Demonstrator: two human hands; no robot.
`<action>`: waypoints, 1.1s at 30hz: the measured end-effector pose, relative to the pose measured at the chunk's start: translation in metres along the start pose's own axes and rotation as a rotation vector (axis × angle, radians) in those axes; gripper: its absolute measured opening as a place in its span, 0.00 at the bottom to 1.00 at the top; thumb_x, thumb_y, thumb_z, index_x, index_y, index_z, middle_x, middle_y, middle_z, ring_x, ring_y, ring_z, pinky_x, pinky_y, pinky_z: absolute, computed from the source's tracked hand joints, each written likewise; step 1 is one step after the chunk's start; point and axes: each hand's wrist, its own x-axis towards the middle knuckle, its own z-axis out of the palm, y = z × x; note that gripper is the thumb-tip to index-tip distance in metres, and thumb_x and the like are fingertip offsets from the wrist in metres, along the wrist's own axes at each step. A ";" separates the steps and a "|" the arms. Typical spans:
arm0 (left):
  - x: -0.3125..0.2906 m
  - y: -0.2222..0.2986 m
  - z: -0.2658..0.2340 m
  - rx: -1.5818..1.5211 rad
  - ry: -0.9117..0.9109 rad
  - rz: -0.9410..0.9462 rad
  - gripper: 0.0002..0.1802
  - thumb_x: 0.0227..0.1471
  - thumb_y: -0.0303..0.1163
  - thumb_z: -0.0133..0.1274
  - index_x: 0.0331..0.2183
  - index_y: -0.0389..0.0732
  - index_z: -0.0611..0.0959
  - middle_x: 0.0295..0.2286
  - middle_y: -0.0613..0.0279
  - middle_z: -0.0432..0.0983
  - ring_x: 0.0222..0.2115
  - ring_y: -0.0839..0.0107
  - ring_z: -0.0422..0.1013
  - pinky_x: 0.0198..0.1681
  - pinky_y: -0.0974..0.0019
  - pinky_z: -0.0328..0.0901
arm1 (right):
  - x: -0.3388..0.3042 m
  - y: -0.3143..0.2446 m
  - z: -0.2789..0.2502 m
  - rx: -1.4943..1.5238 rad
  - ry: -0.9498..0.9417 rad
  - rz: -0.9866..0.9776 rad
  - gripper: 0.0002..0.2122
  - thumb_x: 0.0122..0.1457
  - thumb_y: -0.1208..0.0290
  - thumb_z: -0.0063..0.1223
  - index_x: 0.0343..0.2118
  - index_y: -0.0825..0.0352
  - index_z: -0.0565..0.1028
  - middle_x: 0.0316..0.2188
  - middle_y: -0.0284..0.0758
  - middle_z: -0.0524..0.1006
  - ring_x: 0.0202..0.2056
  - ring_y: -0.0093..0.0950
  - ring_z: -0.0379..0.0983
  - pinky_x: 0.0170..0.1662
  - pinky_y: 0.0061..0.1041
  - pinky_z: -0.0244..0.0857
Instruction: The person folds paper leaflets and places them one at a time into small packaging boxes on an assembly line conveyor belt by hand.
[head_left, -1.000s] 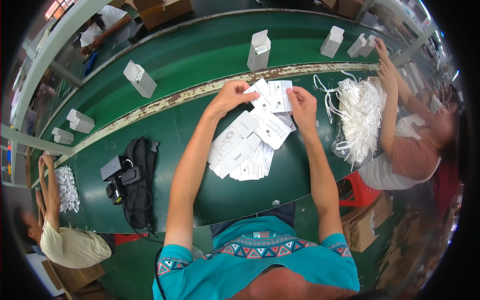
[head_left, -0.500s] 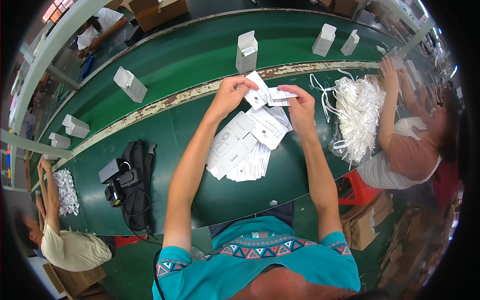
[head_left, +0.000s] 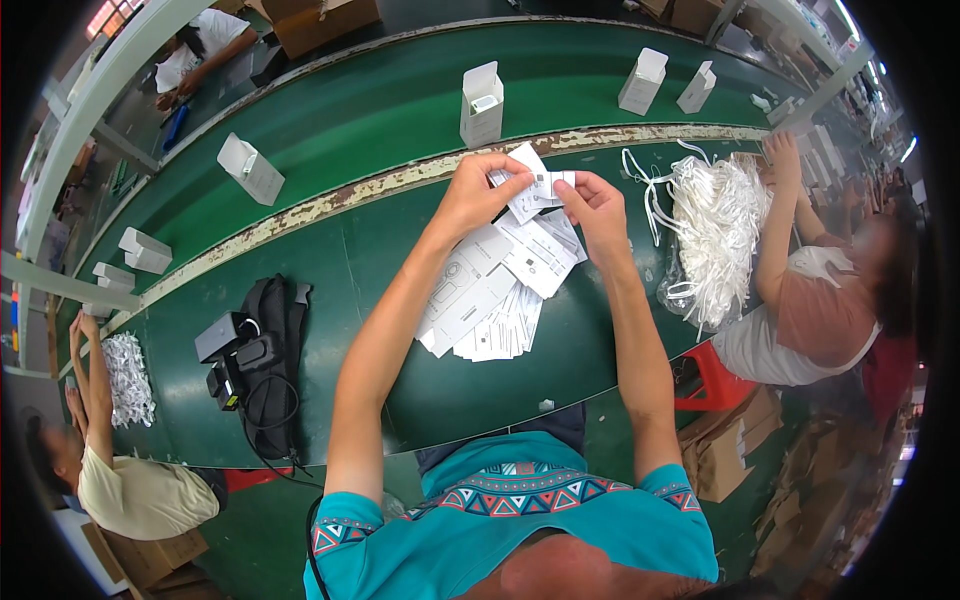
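Between thumb and fingers, my left hand pinches a small white printed leaflet. Close beside it, my right hand is closed on another white leaflet, whose edge overlaps the first one. Under both hands a fanned pile of printed leaflets lies on the green table, with more slips spread at its near side. Larger printed sheets lie left of the pile, partly covered by my left wrist.
Open white boxes stand on the green belt beyond a worn ledge. White cords are heaped at right, near a co-worker. At left lie a black strap with devices; another co-worker sits beyond.
My hands have drawn together, and the two leaflets now overlap where they were side by side. The boxes on the belt have shifted slightly left.
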 end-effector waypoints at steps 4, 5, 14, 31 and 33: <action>0.003 -0.009 -0.006 -0.028 0.041 0.045 0.14 0.53 0.28 0.62 0.42 0.33 0.85 0.30 0.60 0.82 0.31 0.76 0.77 0.36 0.69 0.70 | 0.004 0.002 -0.005 0.008 0.191 -0.196 0.07 0.61 0.76 0.62 0.39 0.73 0.80 0.24 0.27 0.78 0.19 0.12 0.63 0.22 0.14 0.53; 0.004 -0.006 -0.008 -0.024 0.046 0.054 0.14 0.53 0.28 0.62 0.42 0.33 0.85 0.30 0.60 0.82 0.31 0.76 0.77 0.36 0.69 0.70 | 0.005 -0.005 -0.006 0.012 0.248 -0.298 0.05 0.61 0.77 0.61 0.38 0.73 0.80 0.24 0.28 0.78 0.18 0.13 0.63 0.21 0.14 0.52; 0.038 -0.007 -0.030 0.877 0.371 0.016 0.31 0.49 0.21 0.52 0.57 0.36 0.72 0.31 0.37 0.80 0.33 0.39 0.77 0.39 0.44 0.72 | 0.090 -0.068 0.059 -0.553 -0.040 -0.761 0.05 0.59 0.81 0.59 0.38 0.70 0.82 0.35 0.35 0.82 0.36 0.25 0.79 0.40 0.21 0.72; 0.019 -0.010 -0.051 0.970 0.466 0.085 0.24 0.50 0.22 0.53 0.50 0.44 0.82 0.29 0.45 0.81 0.32 0.44 0.78 0.37 0.45 0.72 | 0.138 -0.026 0.122 -1.372 -0.226 -1.022 0.08 0.49 0.80 0.57 0.33 0.64 0.81 0.31 0.37 0.81 0.34 0.35 0.76 0.38 0.33 0.63; 0.019 -0.013 -0.052 0.978 0.451 0.077 0.24 0.50 0.22 0.53 0.50 0.46 0.82 0.29 0.46 0.81 0.32 0.44 0.78 0.37 0.45 0.72 | 0.141 -0.024 0.118 -1.520 -0.339 -0.872 0.10 0.49 0.80 0.57 0.35 0.64 0.81 0.31 0.38 0.81 0.33 0.36 0.78 0.38 0.33 0.63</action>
